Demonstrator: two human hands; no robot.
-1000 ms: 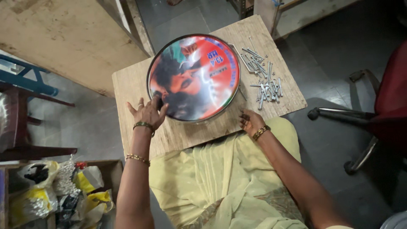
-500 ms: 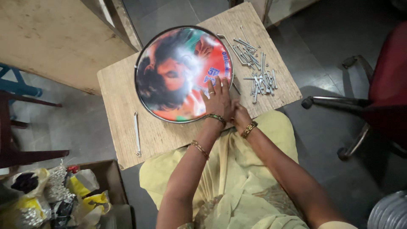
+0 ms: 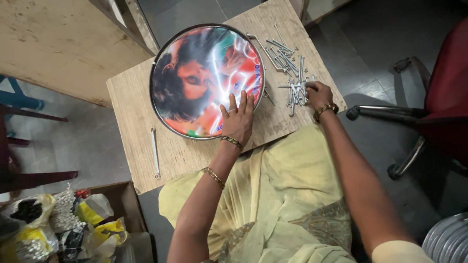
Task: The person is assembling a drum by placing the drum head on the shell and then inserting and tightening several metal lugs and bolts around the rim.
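Round metal-rimmed drum (image 3: 195, 73), glossy printed head, under flat, spread left hand (image 3: 239, 119) (right hand (image 3: 317, 93) curled among loose bolts (image 3: 292, 73)).

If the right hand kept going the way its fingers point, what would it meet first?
The right hand points toward the pile of metal rods on the board and already seems to touch the nearest ones; beyond them lies the drum, though depth is unclear.

A slim metal wrench (image 3: 155, 152) lies on the pale wooden worktop (image 3: 131, 112); crumpled plastic bags (image 3: 92, 214) fill a brown box; a red chair (image 3: 446, 87) stands nearby.
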